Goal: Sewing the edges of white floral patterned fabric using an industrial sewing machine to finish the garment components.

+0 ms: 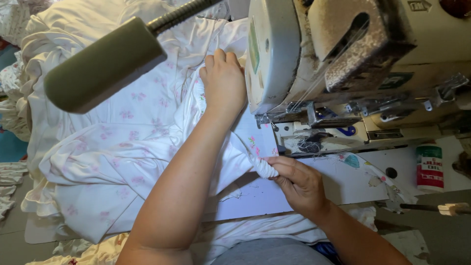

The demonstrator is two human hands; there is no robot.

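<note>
Taking the sewing machine [314, 64] as the landmark: farthest to its left, a grey-green lamp head [105, 64] on a flexible neck hangs over a heap of white fabric with small pink flowers [108, 152], which covers the desk [343, 181] on that side and spills off its edge.

Just left of the machine's head, the left hand [224, 81] lies flat on the fabric, fingers together and pressing down, not closed around anything.

Right below the needle area, the right hand [299, 184] pinches a gathered, bunched edge of the same fabric [264, 167] between thumb and fingers; its grip is closed on that bunch.

To the machine's lower right, a small green-and-white bottle [430, 167] stands on the desk.

Risk, as I judge it: both hands sit close to the needle, so a fingertip could slide under it. The bunched edge could also feed unevenly and pucker, and the weight of the overhanging heap could drag the seam off line.
</note>
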